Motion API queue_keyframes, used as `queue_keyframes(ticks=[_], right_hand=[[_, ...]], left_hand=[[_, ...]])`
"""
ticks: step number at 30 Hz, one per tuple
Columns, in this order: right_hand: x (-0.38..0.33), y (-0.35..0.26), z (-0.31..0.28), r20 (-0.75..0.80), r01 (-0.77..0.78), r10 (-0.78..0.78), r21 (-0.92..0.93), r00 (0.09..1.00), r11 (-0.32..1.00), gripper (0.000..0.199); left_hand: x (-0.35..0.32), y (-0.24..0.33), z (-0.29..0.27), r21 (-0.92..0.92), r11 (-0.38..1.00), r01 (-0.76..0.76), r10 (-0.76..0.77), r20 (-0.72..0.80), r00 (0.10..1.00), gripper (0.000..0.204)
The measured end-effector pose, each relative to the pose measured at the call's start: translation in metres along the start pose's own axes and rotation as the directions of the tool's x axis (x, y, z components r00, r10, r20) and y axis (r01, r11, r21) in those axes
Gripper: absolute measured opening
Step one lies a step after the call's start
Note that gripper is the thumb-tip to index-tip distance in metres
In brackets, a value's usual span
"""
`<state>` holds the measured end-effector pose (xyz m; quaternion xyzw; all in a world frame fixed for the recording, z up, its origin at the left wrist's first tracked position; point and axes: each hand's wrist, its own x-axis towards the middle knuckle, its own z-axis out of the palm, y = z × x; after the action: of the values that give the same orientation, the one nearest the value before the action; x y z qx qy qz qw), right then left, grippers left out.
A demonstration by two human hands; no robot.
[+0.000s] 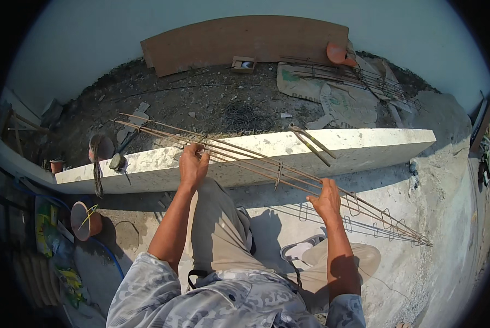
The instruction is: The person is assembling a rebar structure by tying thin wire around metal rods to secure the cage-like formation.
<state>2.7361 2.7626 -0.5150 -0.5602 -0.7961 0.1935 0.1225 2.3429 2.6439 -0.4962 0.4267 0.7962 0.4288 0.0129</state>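
Observation:
A long, rusty rebar cage (279,174) slants across in front of me, thin bars joined by wire stirrups. Its far left end reaches past a low concrete wall (376,139), and its right end hangs over the pale floor. My left hand (193,165) is closed around the bars above the wall's near edge, beside a stirrup. Further right, my right hand (327,201) grips the same cage, fingers wrapped round its bars. Between the hands and the wall's right end, a pair of nippers (317,145) with long handles lies on the wall top, apart from both hands.
Beyond the wall lie a tangle of dark wire (248,117), a small carton (244,64), flattened sacks (346,106) and more rebar cages (365,81). A brown board (250,41) leans at the back. An orange bucket (86,221) and blue hose (111,255) are at left.

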Motion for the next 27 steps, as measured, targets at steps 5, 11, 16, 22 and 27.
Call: queue_keyframes(ticks=[5, 11, 16, 22, 27], right_hand=[[0.024, 0.001, 0.014, 0.061, 0.106, -0.103, -0.051, 0.993, 0.993, 0.071], [0.040, -0.004, 0.012, 0.214, 0.113, -0.079, -0.150, 0.974, 0.982, 0.078], [0.043, 0.002, 0.015, 0.230, 0.114, -0.079, -0.144, 0.970, 0.983, 0.076], [0.045, 0.010, 0.023, 0.172, 0.090, -0.077, -0.064, 0.982, 0.994, 0.066], [0.052, 0.008, 0.023, 0.178, 0.106, -0.093, -0.066, 0.980, 0.992, 0.065]], left_hand=[[0.006, -0.014, -0.007, 0.023, 0.995, 0.100, -0.101, 0.060, 0.993, 0.029], [-0.013, 0.041, 0.028, -0.004, 0.987, -0.162, 0.156, 0.291, 0.944, 0.031], [-0.006, 0.051, 0.054, 0.102, 0.928, -0.358, 0.259, 0.511, 0.819, 0.040], [0.003, 0.019, 0.058, 0.219, 0.840, -0.496, 0.224, 0.694, 0.685, 0.041], [0.004, -0.009, 0.056, 0.245, 0.852, -0.463, 0.251, 0.585, 0.771, 0.031]])
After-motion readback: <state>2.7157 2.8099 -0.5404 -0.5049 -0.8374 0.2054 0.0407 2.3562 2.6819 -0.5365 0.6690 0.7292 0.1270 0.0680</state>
